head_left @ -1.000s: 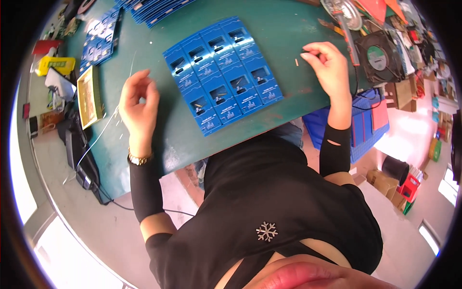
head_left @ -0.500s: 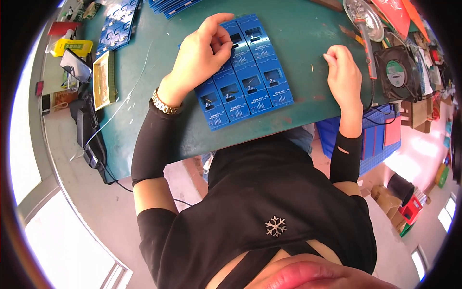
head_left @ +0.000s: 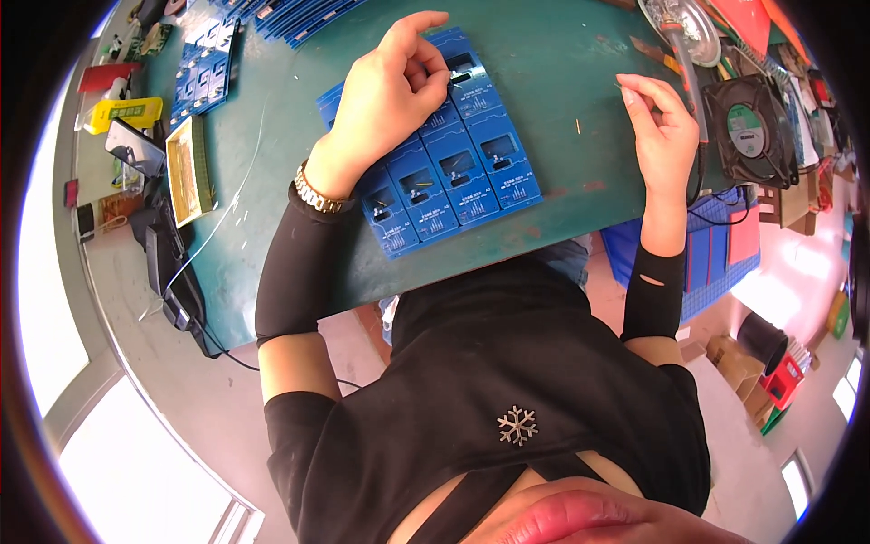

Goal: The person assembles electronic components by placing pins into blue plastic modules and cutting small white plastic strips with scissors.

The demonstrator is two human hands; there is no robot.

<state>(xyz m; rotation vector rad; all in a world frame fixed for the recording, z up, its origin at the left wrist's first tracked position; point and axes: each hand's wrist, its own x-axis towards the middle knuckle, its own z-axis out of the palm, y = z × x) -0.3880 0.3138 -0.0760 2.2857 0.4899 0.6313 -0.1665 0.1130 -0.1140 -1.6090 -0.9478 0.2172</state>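
Observation:
A panel of blue circuit boards (head_left: 471,207) lies on the green table, each board with a rectangular cutout and white print. Thin golden pins or wires show in some cutouts. Over the panel's far part is my left hand (head_left: 391,95), wearing a metal watch. Its fingers are curled, thumb against a finger; whatever they hold is too small to make out, and the hand covers several boards. To the right of the panel, my right hand (head_left: 666,127) is raised with thumb and index finger close together. A tiny dark tip shows at the fingertips. Between the hands lies a thin golden pin (head_left: 577,127).
More blue boards (head_left: 204,77) lie at the far left, and a stack of boards (head_left: 304,20) at the back. A yellow-edged tray (head_left: 188,172) stands left. On the right are a soldering iron (head_left: 686,77), a round metal dish (head_left: 693,36) and a black fan (head_left: 750,131).
My right hand has turned, with its thumb and index finger now stretched toward the upper left. My left hand has shifted slightly over the panel. The whole view has moved a little.

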